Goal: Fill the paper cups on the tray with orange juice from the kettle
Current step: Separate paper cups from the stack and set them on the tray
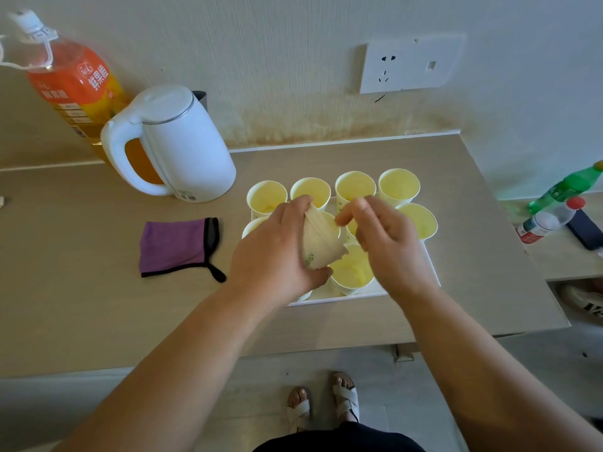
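Hands (270, 252) mask several cups (350, 272); left grips crumpled cup (318, 243).

I see open tabletop (81, 305) across the lower left and along the near edge. Kettle (189, 148) and juice bottle (71, 83) block the upper left, the purple cloth (177, 246) lies mid-left, packed cups (398, 185) fill the tray (432, 272), bottles (567, 187) crowd the right edge.

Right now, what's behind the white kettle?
An orange juice bottle stands behind the kettle. Its lower part shows only through the loop of the handle; its base is covered.
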